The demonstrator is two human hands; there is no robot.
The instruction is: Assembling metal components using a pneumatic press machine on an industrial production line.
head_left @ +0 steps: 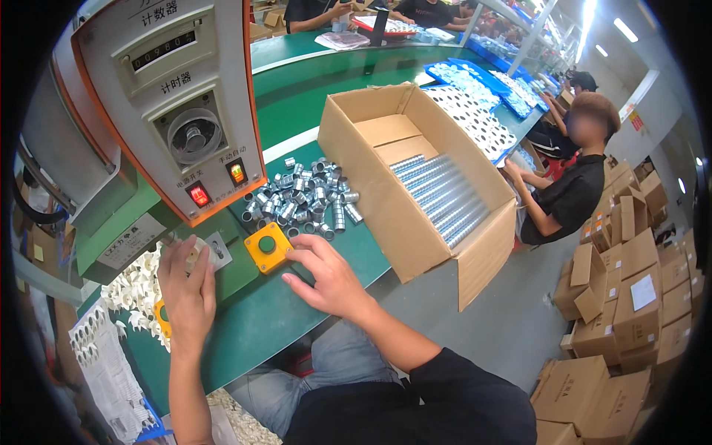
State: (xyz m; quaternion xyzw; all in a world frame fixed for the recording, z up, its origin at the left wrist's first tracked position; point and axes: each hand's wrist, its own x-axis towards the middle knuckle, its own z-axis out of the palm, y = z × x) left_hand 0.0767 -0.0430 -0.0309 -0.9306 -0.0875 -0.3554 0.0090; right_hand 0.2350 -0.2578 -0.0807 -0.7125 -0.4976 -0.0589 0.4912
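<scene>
My left hand [188,289] is at the green machine base, its fingers closed around a small cream plastic piece [194,254] beside a metal plate [218,251]. The fingers partly cover that piece. My right hand [330,278] holds nothing; its fingers are apart, and the fingertips are at the right side of a yellow box with a green push button [267,248]. Behind that box lies a heap of short shiny metal tubes [300,194]. Cream plastic pieces [137,293] are piled to the left of my left hand. A second yellow button box [162,317] is partly hidden by my left wrist.
A machine [174,111] with a counter, dial and two lit switches rises at left. An open cardboard box [400,237] holds rows of metal tubes. A co-worker [564,185] sits at right, near stacked cartons [615,311]. Blue trays [467,85] line the far bench.
</scene>
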